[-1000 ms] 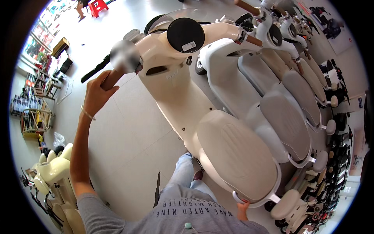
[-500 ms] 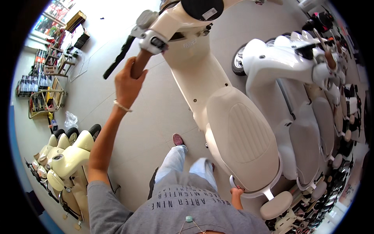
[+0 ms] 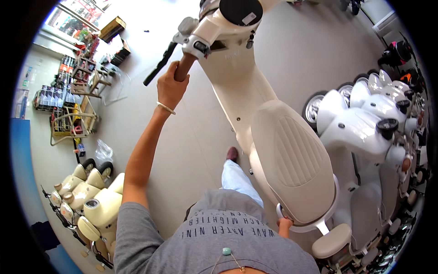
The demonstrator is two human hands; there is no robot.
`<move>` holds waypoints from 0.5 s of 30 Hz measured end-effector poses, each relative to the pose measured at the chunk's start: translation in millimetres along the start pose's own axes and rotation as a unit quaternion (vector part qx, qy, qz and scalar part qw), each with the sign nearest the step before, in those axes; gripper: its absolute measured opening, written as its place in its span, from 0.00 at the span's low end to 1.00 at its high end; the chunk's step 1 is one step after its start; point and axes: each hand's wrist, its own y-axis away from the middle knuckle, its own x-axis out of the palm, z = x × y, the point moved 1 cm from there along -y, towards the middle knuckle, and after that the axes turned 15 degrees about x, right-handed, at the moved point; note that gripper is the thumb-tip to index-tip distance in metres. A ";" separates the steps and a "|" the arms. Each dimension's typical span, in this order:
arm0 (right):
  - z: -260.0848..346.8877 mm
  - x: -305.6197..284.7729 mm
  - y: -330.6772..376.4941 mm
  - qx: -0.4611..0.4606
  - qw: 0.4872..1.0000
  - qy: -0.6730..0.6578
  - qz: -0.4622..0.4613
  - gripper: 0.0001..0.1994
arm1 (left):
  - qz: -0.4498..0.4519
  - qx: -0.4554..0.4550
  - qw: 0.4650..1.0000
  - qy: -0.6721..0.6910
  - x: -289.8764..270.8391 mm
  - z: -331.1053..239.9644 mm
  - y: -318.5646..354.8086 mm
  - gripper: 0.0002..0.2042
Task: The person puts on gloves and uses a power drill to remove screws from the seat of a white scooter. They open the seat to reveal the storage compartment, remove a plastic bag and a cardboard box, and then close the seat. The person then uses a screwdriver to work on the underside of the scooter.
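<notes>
A cream motor scooter (image 3: pixel 233 77) stands at my right side, its front pointing away from me. My left hand (image 3: pixel 169 91) is wrapped round its brown left handlebar grip (image 3: pixel 185 67). The black brake lever (image 3: pixel 160 64) sticks out beyond that hand, and my fingers are off it. Low beside the ribbed beige seat (image 3: pixel 294 160), my right hand (image 3: pixel 284 223) is closed on the white grab rail (image 3: pixel 335 194) at the rear; its fingers are partly hidden. A round black display (image 3: pixel 240 11) sits between the handlebars. Behind the seat is a beige backrest pad (image 3: pixel 332 241).
White scooters (image 3: pixel 351 130) are parked in a row close on the right. Several pale yellow scooters (image 3: pixel 107 205) stand at the lower left. Against the left wall are stacked boxes (image 3: pixel 51 98), wooden chairs (image 3: pixel 91 84) and a clear plastic bag (image 3: pixel 104 151). Grey tiles (image 3: pixel 191 132) cover the floor.
The held scooter has moved forward past the parked white ones, which now lie farther right and nearer. My legs have changed position in a step. Both hands keep their holds.
</notes>
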 end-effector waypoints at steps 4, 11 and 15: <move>-60.8 53.9 68.9 0.002 1.000 -0.023 0.010 0.12 | 0.040 0.006 0.999 -0.017 -1.1 82.5 -69.7 0.21; -174.7 147.8 182.5 -0.092 0.996 -0.001 0.023 0.12 | 0.019 0.053 0.996 -0.072 3.3 220.3 -191.8 0.19; -246.3 201.2 242.6 -0.168 0.986 0.004 0.003 0.12 | -0.026 0.065 0.994 -0.081 22.5 280.5 -235.3 0.20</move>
